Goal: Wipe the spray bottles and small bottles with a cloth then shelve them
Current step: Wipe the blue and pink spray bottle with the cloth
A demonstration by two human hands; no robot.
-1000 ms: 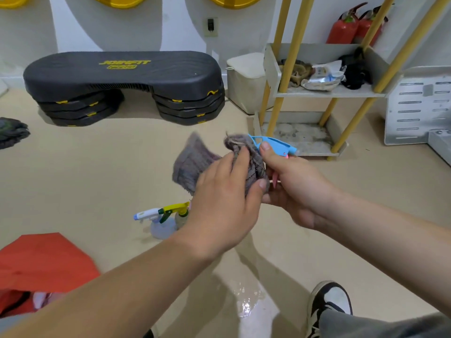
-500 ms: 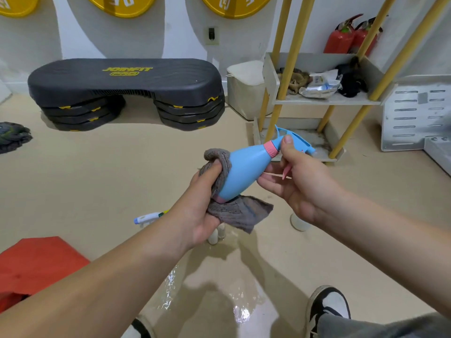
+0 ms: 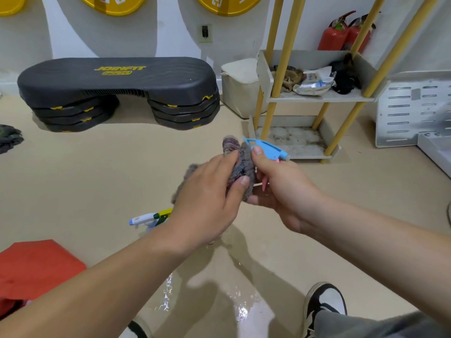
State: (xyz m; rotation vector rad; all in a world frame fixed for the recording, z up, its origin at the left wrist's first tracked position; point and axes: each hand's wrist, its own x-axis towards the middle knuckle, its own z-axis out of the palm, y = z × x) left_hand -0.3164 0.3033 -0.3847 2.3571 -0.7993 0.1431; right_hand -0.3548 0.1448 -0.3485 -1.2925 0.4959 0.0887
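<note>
My right hand grips a blue spray bottle by its neck, thumb behind the blue trigger head; a pink trigger shows below. The bottle's body is hidden under a grey cloth, which my left hand wraps and presses around it. Both hands are held above the floor in the middle of the view. On the floor behind my left wrist lie two more spray bottles, one with a white and blue head, one with a yellow and green head. The yellow-posted shelf rack stands at the back right.
A black step platform sits at the back left. A red bag lies at the lower left. Wet patches shine on the floor by my shoe. Rags and packets fill the rack's middle shelf. Two red fire extinguishers stand behind it.
Half a second ago the blue body was exposed with the cloth at its base. Now my left hand has slid the cloth up over the whole body toward the neck.
</note>
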